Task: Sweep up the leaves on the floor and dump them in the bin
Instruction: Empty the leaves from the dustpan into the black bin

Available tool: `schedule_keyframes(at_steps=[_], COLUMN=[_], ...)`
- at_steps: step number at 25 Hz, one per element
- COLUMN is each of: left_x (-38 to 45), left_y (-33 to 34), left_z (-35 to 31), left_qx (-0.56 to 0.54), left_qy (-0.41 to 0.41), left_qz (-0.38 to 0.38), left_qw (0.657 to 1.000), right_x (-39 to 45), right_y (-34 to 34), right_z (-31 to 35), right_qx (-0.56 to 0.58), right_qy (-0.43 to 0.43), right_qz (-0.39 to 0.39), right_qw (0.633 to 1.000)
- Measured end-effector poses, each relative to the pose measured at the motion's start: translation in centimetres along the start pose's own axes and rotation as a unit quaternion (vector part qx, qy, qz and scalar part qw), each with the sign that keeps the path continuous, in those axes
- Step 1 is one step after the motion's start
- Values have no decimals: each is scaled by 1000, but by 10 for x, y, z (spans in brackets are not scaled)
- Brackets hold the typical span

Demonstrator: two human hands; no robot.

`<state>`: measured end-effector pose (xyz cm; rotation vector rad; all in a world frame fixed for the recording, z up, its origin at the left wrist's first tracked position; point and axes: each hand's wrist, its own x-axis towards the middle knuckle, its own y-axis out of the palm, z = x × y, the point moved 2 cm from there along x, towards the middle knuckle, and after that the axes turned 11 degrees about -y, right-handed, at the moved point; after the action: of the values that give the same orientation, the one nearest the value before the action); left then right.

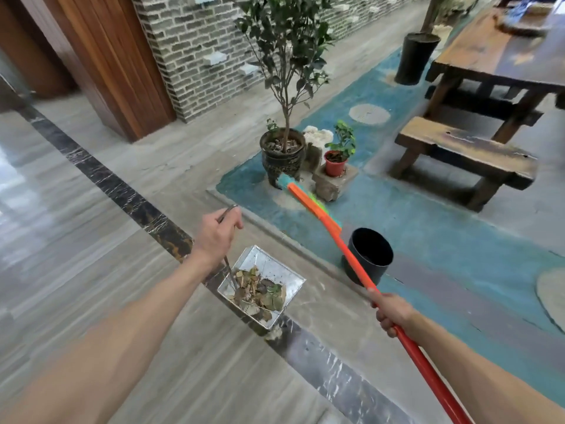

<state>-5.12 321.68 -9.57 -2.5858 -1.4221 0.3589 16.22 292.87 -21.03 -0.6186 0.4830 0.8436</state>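
My left hand [217, 234] grips the thin metal handle of a shiny metal dustpan [273, 266] that hangs above the grey floor. A heap of dry brown and green leaves [260, 293] lies in the pan. My right hand [393, 313] holds the red stick of a broom [348, 252], whose orange and teal head [301, 194] points away toward the plant pots, off the floor. A black round bin [371, 255] stands open on the blue floor, just right of the dustpan and behind the broomstick.
A dark ornate pot with a small tree [282, 154] and a red pot [335, 163] on a stone block stand beyond the broom head. A wooden bench [464, 154] and table [501, 65] are at the right. A low kerb [293, 243] edges the blue floor.
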Motion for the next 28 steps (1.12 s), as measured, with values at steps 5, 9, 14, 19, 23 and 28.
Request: schedule_keyframes(at_steps=[5,9,14,19,23,28], left_x=[46,72,108,165,216,253], left_y=[94,159,243,326,376,428], left_z=[-78,-100,-107,-118,-113,-114], left_qx=[32,31,39,34,44,72], left_qy=[65,91,94,87,72,46], left_qz=[-25,-22,32,132,190,222], left_qw=[997,995,994,987,978,971], right_x=[7,10,16,48,77,101], right_y=[-85,-131,-179,-214,-236,-266], right_z=[-18,-39,-64,-53,-45,-45], right_qx=[41,88,128,144,179,192], right_qy=[-19,-4,37,56,85,125], right_qz=[-67,-112,-166,-205,-218,-232], right_qw=[997,990,977,967,956,945])
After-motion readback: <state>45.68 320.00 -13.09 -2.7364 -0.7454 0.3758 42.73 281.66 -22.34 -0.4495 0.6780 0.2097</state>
